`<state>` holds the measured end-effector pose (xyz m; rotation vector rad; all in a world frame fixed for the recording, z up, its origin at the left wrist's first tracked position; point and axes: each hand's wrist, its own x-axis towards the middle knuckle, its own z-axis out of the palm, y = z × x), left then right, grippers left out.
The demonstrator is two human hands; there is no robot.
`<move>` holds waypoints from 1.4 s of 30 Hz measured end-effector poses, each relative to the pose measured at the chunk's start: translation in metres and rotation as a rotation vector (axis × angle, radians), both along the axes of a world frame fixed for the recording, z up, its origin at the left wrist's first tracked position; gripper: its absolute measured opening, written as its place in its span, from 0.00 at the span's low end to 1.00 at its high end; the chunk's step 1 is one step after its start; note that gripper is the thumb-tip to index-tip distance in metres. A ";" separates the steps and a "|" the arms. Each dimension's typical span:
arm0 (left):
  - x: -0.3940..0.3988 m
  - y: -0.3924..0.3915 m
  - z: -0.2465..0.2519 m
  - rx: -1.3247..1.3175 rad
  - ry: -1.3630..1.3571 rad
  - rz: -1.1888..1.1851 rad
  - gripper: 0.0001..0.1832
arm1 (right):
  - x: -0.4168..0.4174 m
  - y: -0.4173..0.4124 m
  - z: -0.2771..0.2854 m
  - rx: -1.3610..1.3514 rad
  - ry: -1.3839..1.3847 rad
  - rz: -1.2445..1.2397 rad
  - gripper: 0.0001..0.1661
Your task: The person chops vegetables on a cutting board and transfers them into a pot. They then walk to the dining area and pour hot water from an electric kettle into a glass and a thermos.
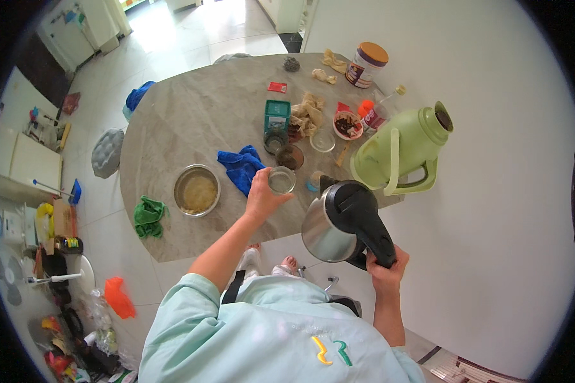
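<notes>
My left hand (259, 195) grips a clear drinking glass (282, 180) above the table, beside a crumpled blue cloth (243, 167). In my right hand (388, 269) is the black handle of a stainless steel electric kettle (322, 229), held near the table's front edge. The kettle's black lid (350, 198) is down and its spout points towards the glasses. Just beyond the held glass stand a glass with dark contents (290, 157) and another glass jar or cup (275, 140). A tall light green thermos flask (388, 148) stands right of them, its mouth uncovered.
A steel bowl (197, 190) with cloudy liquid and a green cloth (148, 216) lie on the left of the stone-patterned table (187, 115). A green tin (277, 115), a small bowl (348, 125), a glass bottle (379, 112) and a lidded tub (366, 65) stand farther back. A white wall (484, 191) borders the right.
</notes>
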<state>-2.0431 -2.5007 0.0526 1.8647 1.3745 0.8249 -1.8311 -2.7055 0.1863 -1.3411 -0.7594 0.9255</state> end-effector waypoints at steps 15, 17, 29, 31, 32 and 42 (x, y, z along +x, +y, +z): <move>-0.094 -0.077 -0.008 -0.009 -0.279 0.247 0.19 | -0.004 0.040 -0.007 -0.176 -0.095 0.177 0.10; -0.116 -0.091 -0.027 -0.072 -0.329 0.342 0.15 | -0.007 0.046 -0.002 -0.207 -0.093 0.181 0.10; -0.169 -0.135 -0.050 -0.448 -0.747 0.756 0.12 | -0.002 0.063 0.000 -0.249 -0.203 0.279 0.09; -0.170 -0.136 -0.050 -0.465 -0.791 0.777 0.13 | -0.003 0.065 0.004 -0.258 -0.214 0.293 0.08; -0.171 -0.137 -0.050 -0.477 -0.809 0.794 0.13 | -0.003 0.066 0.005 -0.261 -0.217 0.301 0.08; -0.175 -0.139 -0.045 -0.619 -0.882 0.875 0.15 | -0.002 0.072 0.011 -0.265 -0.299 0.348 0.06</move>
